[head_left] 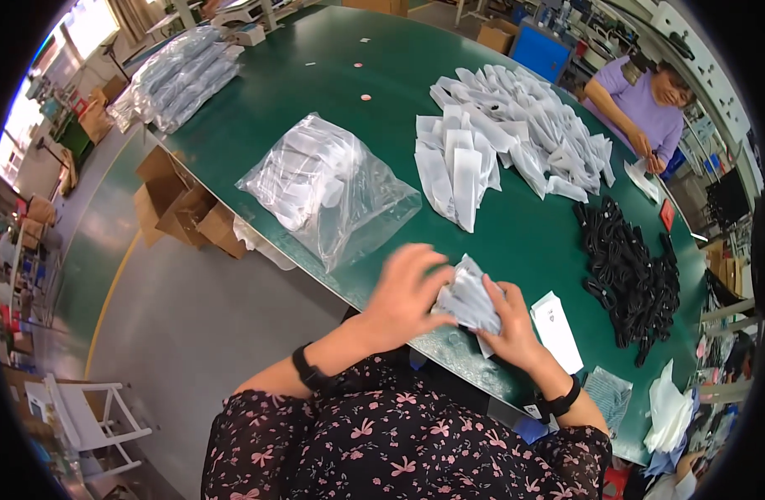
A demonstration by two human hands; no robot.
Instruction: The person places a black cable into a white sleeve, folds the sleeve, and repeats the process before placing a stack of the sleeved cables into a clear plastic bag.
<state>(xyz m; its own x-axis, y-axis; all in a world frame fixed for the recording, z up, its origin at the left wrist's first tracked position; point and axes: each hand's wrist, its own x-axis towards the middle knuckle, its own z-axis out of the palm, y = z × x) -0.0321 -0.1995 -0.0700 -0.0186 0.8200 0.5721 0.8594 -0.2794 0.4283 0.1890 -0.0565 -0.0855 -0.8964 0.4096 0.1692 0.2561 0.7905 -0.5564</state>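
Note:
Near the table's front edge, my right hand (511, 325) is closed on a translucent white plastic pouch (468, 302), thumb on top. Whether it is one pouch or a few together I cannot tell. My left hand (406, 293) is at the pouch's left side, slightly blurred, its fingers curved and spread apart. Its thumb lies close to the pouch edge; whether it touches is unclear. To the right of my right hand lies a stack of white paper slips (556, 332). Beyond my hands rests a heap of similar translucent pouches (516, 125).
A large clear bag (328, 187) packed with white pouches lies at the left table edge. Bundled black cables (628, 279) are piled on the right. More bagged bundles (186, 75) sit far left. A co-worker in purple (641, 108) handles a white pouch across the green table (316, 79).

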